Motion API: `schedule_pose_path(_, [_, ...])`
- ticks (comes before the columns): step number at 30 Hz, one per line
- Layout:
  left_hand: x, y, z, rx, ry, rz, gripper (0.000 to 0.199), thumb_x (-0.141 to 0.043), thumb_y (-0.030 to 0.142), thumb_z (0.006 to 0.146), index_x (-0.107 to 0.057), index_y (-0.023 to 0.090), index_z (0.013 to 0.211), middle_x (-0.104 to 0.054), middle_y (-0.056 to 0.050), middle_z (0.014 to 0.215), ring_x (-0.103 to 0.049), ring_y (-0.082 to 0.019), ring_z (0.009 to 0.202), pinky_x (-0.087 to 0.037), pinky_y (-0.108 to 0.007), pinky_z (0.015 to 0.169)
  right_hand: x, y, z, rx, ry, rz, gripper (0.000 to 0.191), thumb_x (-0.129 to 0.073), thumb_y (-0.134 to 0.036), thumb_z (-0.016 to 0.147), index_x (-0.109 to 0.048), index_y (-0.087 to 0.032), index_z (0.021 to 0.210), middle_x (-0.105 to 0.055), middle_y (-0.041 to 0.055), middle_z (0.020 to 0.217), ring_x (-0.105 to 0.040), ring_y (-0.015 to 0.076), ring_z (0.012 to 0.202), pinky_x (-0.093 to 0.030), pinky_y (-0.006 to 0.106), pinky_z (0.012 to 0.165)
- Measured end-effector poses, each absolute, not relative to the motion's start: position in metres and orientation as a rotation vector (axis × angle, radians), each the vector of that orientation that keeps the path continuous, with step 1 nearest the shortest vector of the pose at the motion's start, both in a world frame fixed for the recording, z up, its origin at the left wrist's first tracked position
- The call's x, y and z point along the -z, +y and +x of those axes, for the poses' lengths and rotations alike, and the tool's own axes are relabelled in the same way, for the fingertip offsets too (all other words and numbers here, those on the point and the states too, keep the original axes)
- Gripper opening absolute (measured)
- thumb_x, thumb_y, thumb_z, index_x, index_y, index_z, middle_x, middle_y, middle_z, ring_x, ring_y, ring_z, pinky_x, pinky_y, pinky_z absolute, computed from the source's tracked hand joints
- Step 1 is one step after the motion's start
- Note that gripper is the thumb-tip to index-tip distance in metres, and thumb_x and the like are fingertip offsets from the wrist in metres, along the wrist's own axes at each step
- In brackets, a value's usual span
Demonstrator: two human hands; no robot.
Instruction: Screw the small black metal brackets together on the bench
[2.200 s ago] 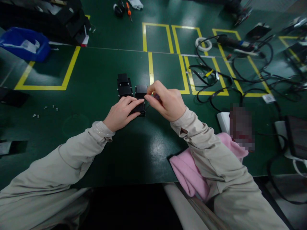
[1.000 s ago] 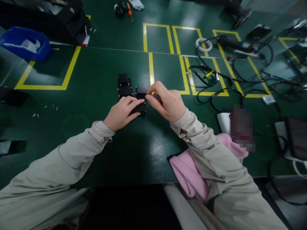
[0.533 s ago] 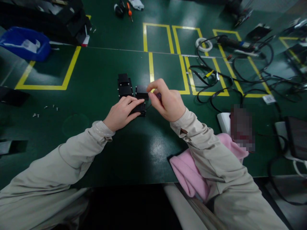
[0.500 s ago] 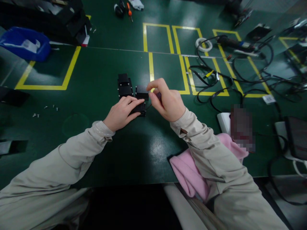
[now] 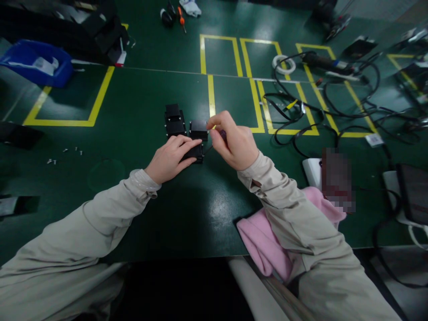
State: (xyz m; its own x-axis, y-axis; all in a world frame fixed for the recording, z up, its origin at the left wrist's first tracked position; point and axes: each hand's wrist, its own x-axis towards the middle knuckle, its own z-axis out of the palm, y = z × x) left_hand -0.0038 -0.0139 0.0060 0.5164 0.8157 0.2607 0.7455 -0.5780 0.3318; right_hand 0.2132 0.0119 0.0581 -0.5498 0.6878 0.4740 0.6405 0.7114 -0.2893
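Left fingers (image 5: 191, 144) around black block (image 5: 197, 153) beneath them, right fingers (image 5: 217, 141) tight around slim tool (image 5: 223, 134)

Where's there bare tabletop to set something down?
Bare green tabletop shows between the left tape outline and the black blocks, and from the left hand across to the pink cloth. Black cables crowd the right side.

The left hand (image 5: 170, 158) is lying palm down, its fingers (image 5: 191, 143) reaching toward the right hand (image 5: 236, 142), its thumb (image 5: 187, 163) spreading just nearer the body. The right hand is pinching, index finger curling above the thumb, fingertips facing the left's but staying apart. Both forearms are angling inward, sleeves bunching behind the wrists.
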Motion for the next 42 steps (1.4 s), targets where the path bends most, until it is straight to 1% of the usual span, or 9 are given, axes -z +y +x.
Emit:
schedule_pose_path(5, [-0.0054,-0.0141,-0.0041,-0.580,1.344,2.579,0.046,-0.054,0.032,0.097,-0.053,0.017,0.141,-0.060,-0.013,0.124,-0.055,-0.029,0.111,-0.051,-0.045,0.095,-0.0597,0.0127,0.2137,-0.111,-2.418,-1.024,0.055,-0.019,-0.053,0.102,-0.060,-0.016,0.105,-0.064,0.0000,0.078,-0.062,0.0085,0.067,-0.042,0.021,0.063])
schedule_pose_path(11, [-0.0063,-0.0141,-0.0040,-0.579,1.341,2.568,0.045,-0.054,0.031,0.097,-0.053,0.018,0.141,-0.060,-0.012,0.124,-0.055,-0.028,0.112,-0.052,-0.045,0.095,-0.0573,0.0126,0.2143,-0.059,-2.341,-0.990,0.048,-0.016,-0.037,0.103,-0.056,-0.015,0.116,-0.068,0.0022,0.089,-0.061,0.0074,0.065,-0.045,0.022,0.065])
schedule_pose_path(17, [-0.0060,-0.0137,-0.0041,-0.580,1.339,2.592,0.046,-0.054,0.031,0.097,-0.053,0.017,0.141,-0.060,-0.013,0.125,-0.056,-0.028,0.110,-0.052,-0.044,0.094,-0.0581,0.0122,0.2142,-0.073,-2.399,-0.996,0.053,-0.018,-0.051,0.102,-0.059,-0.017,0.105,-0.065,-0.0005,0.079,-0.061,0.0070,0.065,-0.042,0.020,0.062])
schedule_pose_path(23, [-0.0063,-0.0138,-0.0041,-0.581,1.334,2.589,0.045,-0.054,0.031,0.098,-0.054,0.015,0.140,-0.060,-0.014,0.124,-0.056,-0.029,0.111,-0.052,-0.045,0.094,-0.0564,0.0123,0.2132,-0.072,-2.331,-0.999,0.045,-0.019,-0.036,0.102,-0.056,-0.015,0.117,-0.068,0.0024,0.091,-0.060,0.0069,0.065,-0.043,0.022,0.065])
schedule_pose_path(29, [-0.0063,-0.0136,-0.0039,-0.570,1.342,2.602,0.045,-0.054,0.032,0.098,-0.053,0.017,0.140,-0.060,-0.013,0.125,-0.056,-0.028,0.111,-0.052,-0.043,0.093,-0.0582,0.0124,0.2135,-0.078,-2.411,-1.022,0.056,-0.017,-0.053,0.102,-0.059,-0.017,0.105,-0.062,-0.0001,0.078,-0.057,0.0076,0.063,-0.039,0.022,0.062])
schedule_pose_path(33, [-0.0062,-0.0134,-0.0041,-0.575,1.338,2.589,0.045,-0.054,0.032,0.098,-0.053,0.017,0.140,-0.060,-0.012,0.125,-0.056,-0.028,0.111,-0.052,-0.044,0.095,-0.0566,0.0121,0.2128,-0.084,-2.352,-1.035,0.051,-0.015,-0.041,0.103,-0.057,-0.015,0.114,-0.065,0.0009,0.084,-0.058,0.0070,0.063,-0.041,0.022,0.064])
schedule_pose_path(35, [-0.0058,-0.0136,-0.0041,-0.583,1.338,2.586,0.045,-0.055,0.031,0.097,-0.053,0.017,0.140,-0.060,-0.012,0.124,-0.056,-0.028,0.111,-0.052,-0.044,0.095,-0.0555,0.0123,0.2128,-0.085,-2.342,-1.007,0.050,-0.015,-0.039,0.102,-0.056,-0.014,0.116,-0.065,0.0018,0.089,-0.059,0.0074,0.066,-0.042,0.022,0.065])
schedule_pose_path(38, [-0.0051,-0.0139,-0.0040,-0.595,1.341,2.593,0.045,-0.057,0.030,0.096,-0.053,0.017,0.140,-0.060,-0.012,0.124,-0.057,-0.028,0.111,-0.052,-0.043,0.094,-0.0556,0.0128,0.2134,-0.096,-2.373,-0.984,0.055,-0.013,-0.045,0.103,-0.057,-0.015,0.111,-0.064,0.0020,0.088,-0.060,0.0083,0.069,-0.042,0.023,0.066])
schedule_pose_path(42, [-0.0049,-0.0137,-0.0039,-0.596,1.340,2.600,0.045,-0.057,0.029,0.096,-0.054,0.017,0.139,-0.061,-0.012,0.124,-0.057,-0.028,0.111,-0.052,-0.043,0.094,-0.0571,0.0126,0.2139,-0.084,-2.415,-1.011,0.060,-0.013,-0.055,0.102,-0.059,-0.016,0.105,-0.059,-0.0008,0.076,-0.055,0.0076,0.061,-0.038,0.022,0.061])
